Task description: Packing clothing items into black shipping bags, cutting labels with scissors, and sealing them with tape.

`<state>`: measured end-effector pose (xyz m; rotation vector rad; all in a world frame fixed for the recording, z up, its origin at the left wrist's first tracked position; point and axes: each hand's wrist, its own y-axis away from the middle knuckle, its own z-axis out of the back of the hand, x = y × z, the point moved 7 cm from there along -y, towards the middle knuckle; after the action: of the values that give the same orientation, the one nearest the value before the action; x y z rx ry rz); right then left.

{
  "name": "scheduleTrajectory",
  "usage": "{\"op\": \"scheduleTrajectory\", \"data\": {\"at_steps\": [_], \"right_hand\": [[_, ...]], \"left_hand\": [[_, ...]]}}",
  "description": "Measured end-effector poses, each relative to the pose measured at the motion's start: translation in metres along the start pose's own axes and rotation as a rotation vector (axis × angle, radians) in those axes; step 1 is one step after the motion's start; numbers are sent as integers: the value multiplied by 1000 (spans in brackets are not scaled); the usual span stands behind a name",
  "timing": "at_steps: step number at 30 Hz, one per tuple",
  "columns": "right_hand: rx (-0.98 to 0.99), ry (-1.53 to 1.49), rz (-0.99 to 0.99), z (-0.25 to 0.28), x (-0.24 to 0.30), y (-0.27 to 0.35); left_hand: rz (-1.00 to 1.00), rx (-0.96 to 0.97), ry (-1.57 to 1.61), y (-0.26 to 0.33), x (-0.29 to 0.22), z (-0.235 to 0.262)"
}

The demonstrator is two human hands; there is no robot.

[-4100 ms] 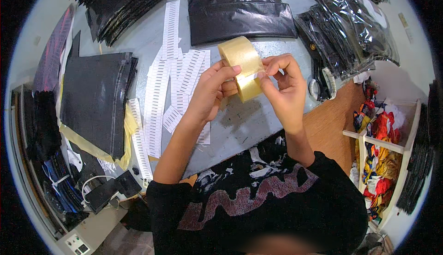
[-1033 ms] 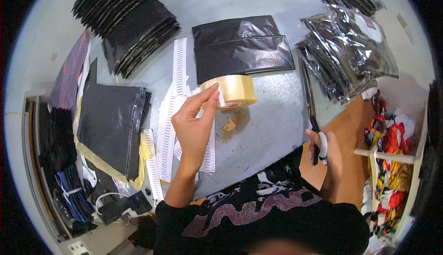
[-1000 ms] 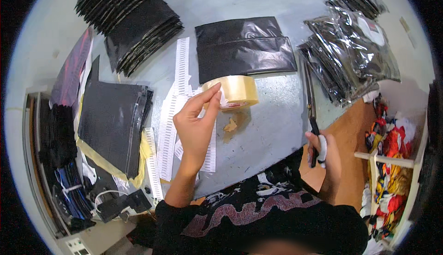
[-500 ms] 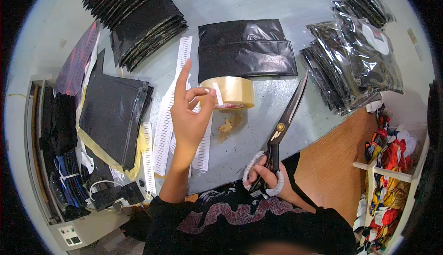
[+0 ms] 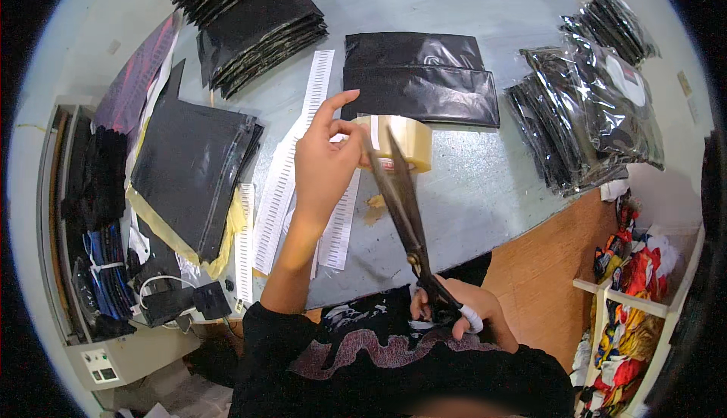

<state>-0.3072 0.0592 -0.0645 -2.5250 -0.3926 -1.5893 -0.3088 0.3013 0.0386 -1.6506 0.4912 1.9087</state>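
My left hand [image 5: 327, 162] pinches a small white paper strip [image 5: 374, 132] between thumb and a finger, the index finger raised. Behind the strip stands a roll of clear yellowish tape [image 5: 413, 145], partly hidden by the hand and blades. In my right hand [image 5: 469, 304] are large dark scissors [image 5: 409, 221] with white-wrapped handles. Their blades are slightly apart, blurred, and point up toward the strip; whether they touch it I cannot tell. Long white paper strips with short black marks [image 5: 276, 206] lie beneath and beside my left forearm.
Folded black plastic packets [image 5: 420, 88] lie behind the tape. A stack of black packets [image 5: 265, 39] is at the far left, black sheets [image 5: 189, 176] nearer. Clear-bagged black items [image 5: 598, 107] lie at the right. A shelf [image 5: 628, 304] holds colourful bundles below the table edge.
The scissors have swung left and now point at the strip, their blades parting. My left hand has shifted slightly right in the picture with the strip. The view has moved a little too.
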Motion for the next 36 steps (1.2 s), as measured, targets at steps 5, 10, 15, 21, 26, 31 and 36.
{"op": "scheduleTrajectory", "data": {"at_steps": [5,10,15,21,26,31,36], "right_hand": [[73,72,-40,-3,-6,6],[48,242,-80,9,4,16],[-26,175,-113,11,5,20],[-88,48,-121,11,12,27],[-171,13,-221,8,17,28],[-233,-190,-175,3,20,24],[-264,-316,-203,-1,23,16]], "left_hand": [[-14,28,-15,-6,10,7],[4,32,0,-4,11,6],[-25,-61,10,4,7,2],[-9,-80,-5,13,1,-2],[-26,-120,19,21,2,-5],[-30,-131,48,23,3,-2],[-58,-53,54,23,3,-6]]}}
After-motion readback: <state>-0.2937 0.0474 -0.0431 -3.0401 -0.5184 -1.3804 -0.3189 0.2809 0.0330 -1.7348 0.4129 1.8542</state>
